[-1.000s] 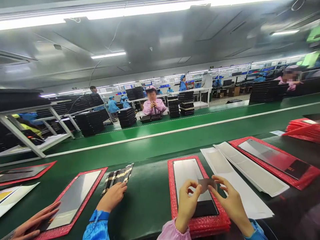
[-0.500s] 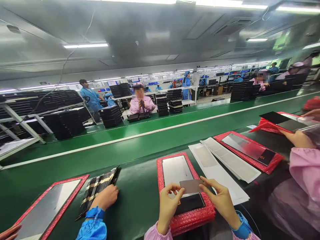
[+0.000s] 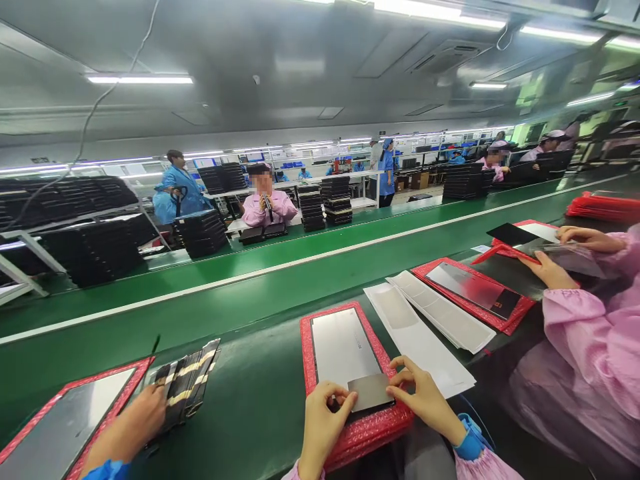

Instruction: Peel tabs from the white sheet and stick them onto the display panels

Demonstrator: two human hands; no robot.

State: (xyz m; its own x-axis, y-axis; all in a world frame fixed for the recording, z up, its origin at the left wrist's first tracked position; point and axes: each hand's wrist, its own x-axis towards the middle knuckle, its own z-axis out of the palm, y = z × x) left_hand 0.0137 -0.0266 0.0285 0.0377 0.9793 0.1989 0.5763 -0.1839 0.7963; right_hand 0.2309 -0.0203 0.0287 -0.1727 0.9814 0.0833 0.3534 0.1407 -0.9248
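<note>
Our left hand (image 3: 324,427) and right hand (image 3: 425,392) have brought the small dark sheet (image 3: 370,392) down; they pinch it narrowly by its edges; it now lies low on the silver panel (image 3: 345,350), within the red bubble-wrap sleeve (image 3: 358,437).

Small grey rectangular sheet (image 3: 371,392) lowered from mid-air, now flat on silver panel (image 3: 345,350), fingertips of left hand (image 3: 325,427) and right hand (image 3: 425,400) at its edges. Pink-sleeved co-worker's hands (image 3: 550,270) now fully in view, far right, over red-framed panel (image 3: 505,241).
</note>
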